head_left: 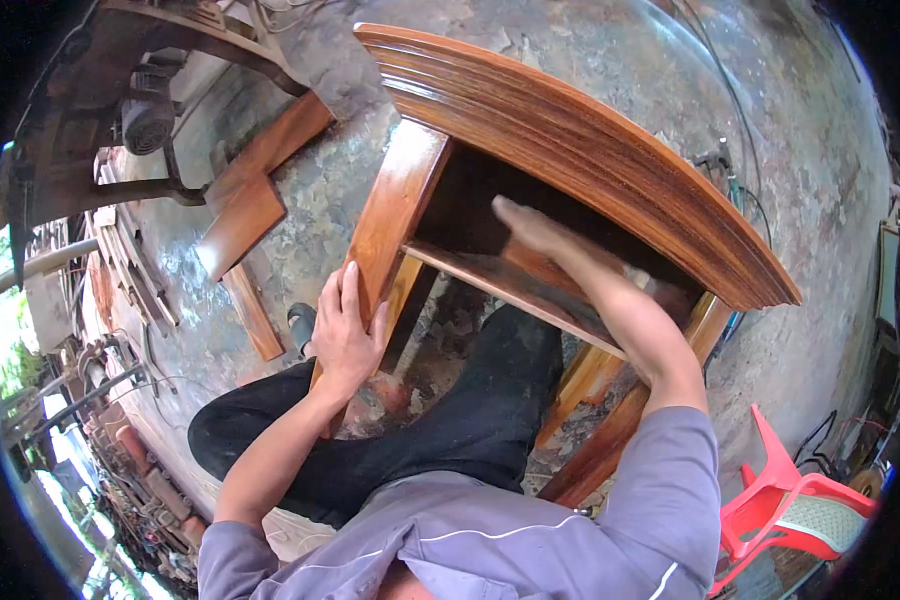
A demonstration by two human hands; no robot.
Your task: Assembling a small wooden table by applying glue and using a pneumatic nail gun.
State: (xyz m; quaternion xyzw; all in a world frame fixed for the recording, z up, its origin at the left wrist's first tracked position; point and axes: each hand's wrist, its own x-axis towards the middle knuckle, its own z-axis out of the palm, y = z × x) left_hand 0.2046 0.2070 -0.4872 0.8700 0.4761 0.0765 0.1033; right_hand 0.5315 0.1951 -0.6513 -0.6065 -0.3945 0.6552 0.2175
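A varnished brown wooden cabinet with a broad moulded top stands tilted before my legs. My left hand lies on its left side post, fingers stretched up along the wood and thumb apart. Inside the dark open compartment is my right hand, slightly blurred, its fingers extended and pointing left. Nothing shows in that hand. Just below it appears a reddish-brown surface within the compartment, partly covered by my forearm. A thin shelf edge runs across the opening's near side.
Brown wooden boards lie on the stained floor at left. Dark machinery stands beyond them. Wood strips and metal parts line the left edge. A red plastic chair is at lower right; cables trail at far right.
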